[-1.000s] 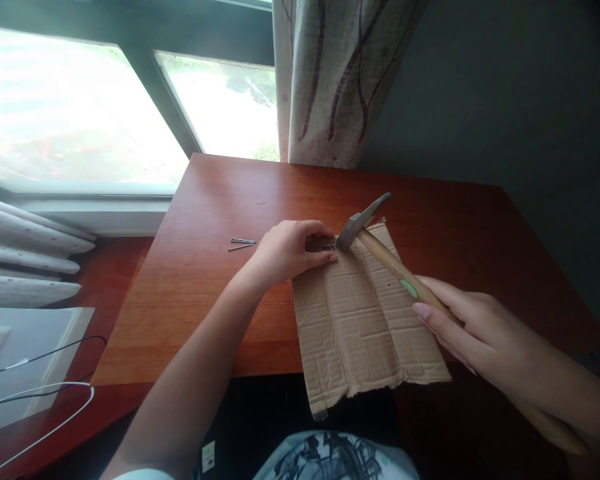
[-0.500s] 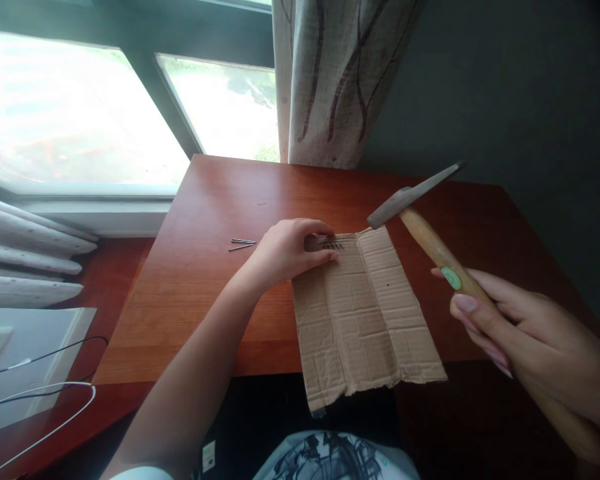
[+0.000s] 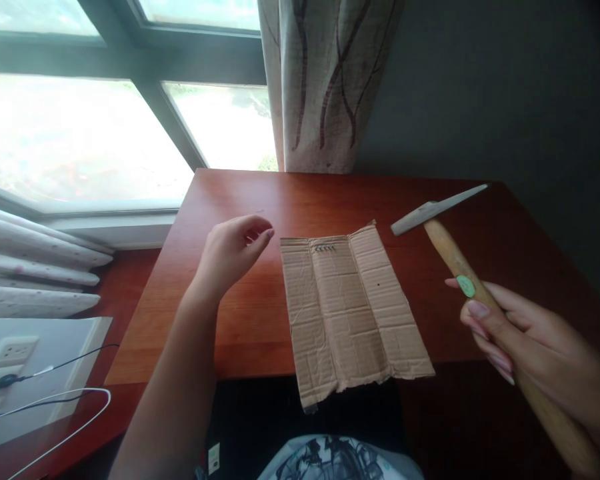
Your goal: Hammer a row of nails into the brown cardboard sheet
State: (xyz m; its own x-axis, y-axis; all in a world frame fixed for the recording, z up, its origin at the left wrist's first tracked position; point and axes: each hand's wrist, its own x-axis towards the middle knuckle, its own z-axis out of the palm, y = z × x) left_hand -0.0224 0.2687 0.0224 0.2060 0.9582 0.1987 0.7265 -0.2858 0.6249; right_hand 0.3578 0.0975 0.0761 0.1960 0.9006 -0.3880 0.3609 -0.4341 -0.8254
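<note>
My right hand [image 3: 535, 333] is wrapped around the wooden handle of a hammer [image 3: 447, 243], whose long metal head is raised above the table at the right of the cardboard. A green oval sticker marks the handle. A creased piece of brown cardboard [image 3: 353, 313] lies on the table and overhangs its front edge. Near its far edge is a short row of small dark nails [image 3: 325, 247]. Left of the cardboard, and apart from it, is my left hand [image 3: 237, 250]. Its fingers are loosely curled, with a gap between thumb and fingers, and nothing shows in them.
The reddish-brown wooden table [image 3: 165, 313] stands against a window [image 3: 220, 127] and a patterned curtain [image 3: 325, 87]. At the lower left, a wall socket [image 3: 15, 351] has a black plug in it. A white cable [image 3: 105, 393] loops there.
My left hand has let go near the nail row and moved left off the cardboard, over where loose nails lay; those no longer show. The hammer is still held up. The view has shifted slightly.
</note>
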